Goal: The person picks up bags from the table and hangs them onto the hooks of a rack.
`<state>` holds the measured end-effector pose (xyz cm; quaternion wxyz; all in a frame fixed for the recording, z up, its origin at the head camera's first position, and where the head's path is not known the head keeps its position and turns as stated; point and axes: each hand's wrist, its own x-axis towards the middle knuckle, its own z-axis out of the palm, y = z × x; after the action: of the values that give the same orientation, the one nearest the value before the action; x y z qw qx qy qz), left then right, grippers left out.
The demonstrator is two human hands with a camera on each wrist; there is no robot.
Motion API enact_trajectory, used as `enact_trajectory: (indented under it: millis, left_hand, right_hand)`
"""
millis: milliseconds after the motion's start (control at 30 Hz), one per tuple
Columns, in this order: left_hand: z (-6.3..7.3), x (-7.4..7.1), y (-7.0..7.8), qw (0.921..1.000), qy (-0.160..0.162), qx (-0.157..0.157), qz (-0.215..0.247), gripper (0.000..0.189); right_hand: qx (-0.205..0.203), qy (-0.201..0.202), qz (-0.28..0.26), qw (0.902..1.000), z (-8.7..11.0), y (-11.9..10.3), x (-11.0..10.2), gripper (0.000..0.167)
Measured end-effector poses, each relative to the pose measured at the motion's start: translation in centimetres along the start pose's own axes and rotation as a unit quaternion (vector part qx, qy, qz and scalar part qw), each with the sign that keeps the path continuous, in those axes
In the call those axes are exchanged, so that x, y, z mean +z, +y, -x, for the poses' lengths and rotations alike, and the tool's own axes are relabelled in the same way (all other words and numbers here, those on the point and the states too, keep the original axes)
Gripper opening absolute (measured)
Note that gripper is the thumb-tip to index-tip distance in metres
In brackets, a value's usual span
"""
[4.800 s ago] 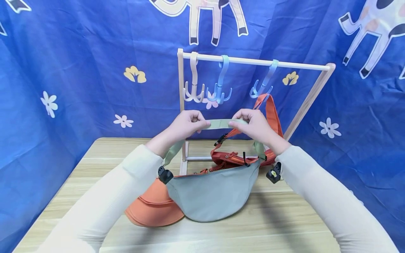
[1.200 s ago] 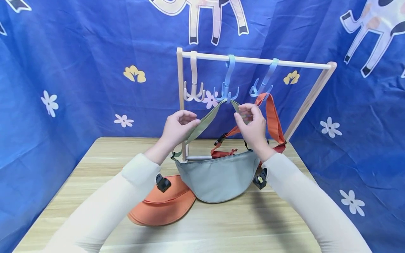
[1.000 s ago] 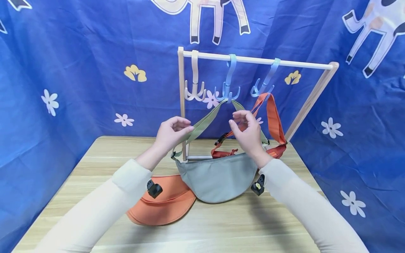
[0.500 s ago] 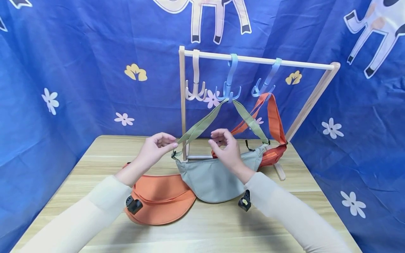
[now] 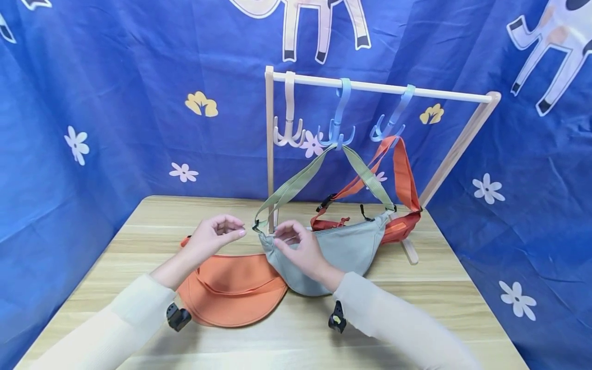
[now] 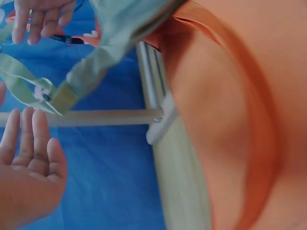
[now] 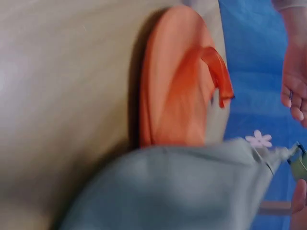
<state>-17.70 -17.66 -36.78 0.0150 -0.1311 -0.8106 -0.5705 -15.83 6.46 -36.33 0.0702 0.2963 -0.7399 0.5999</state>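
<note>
Near the centre of the head view, the left hand [image 5: 211, 238] and right hand [image 5: 302, 252] are released, fingers loosely bent. The grey bag [image 5: 348, 253], right of centre, is partly hidden behind the right hand; its green strap [image 5: 302, 180] loops over the middle hook [image 5: 341, 105]. It overlaps the red bag [image 5: 401, 227]. The left wrist view cuts off the orange bag [image 5: 231, 272].
</note>
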Motion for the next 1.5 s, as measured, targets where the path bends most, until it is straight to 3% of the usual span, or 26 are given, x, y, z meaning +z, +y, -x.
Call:
enact_trajectory:
  millis: [200,433,567,767,933,1067,1300,1500]
  left_hand:
    - [1.2,-0.9,-2.0,0.9988,-0.046,-0.012,0.011,0.029]
    - [2.1,-1.8,-4.3,0.9953,-0.094,-0.021,0.009,0.032]
    - [2.6,-2.3,-5.5,0.993,-0.116,-0.022,0.001,0.032]
    - [3.3,-2.7,-6.8,0.9895,-0.139,-0.039,0.01,0.034]
    - [3.6,-2.9,-7.8,0.9882,-0.147,-0.043,0.006,0.033]
    - [3.8,-3.0,-8.5,0.9875,-0.154,-0.032,0.011,0.032]
    - [3.9,-3.5,-9.5,0.9806,-0.196,0.006,-0.001,0.036]
    - [3.7,-3.8,-10.4,0.9702,-0.238,0.029,-0.035,0.04]
  right_hand:
    - [0.013,-0.056,-0.018,0.9982,1.2,1.8,2.3,0.025]
    - [0.052,-0.097,-0.022,0.9937,2.2,5.2,5.0,0.026]
    - [0.053,-0.118,-0.015,0.9915,2.5,6.2,5.9,0.03]
    - [0.042,-0.138,0.026,0.9892,2.7,7.1,7.0,0.033]
    - [0.045,-0.148,0.015,0.9879,2.6,6.1,7.3,0.033]
    - [0.054,-0.16,0.003,0.9857,2.7,5.8,7.3,0.036]
    - [0.075,-0.18,0.043,0.9798,2.8,9.0,7.8,0.047]
    - [0.083,-0.203,0.046,0.9746,2.7,10.0,8.0,0.054]
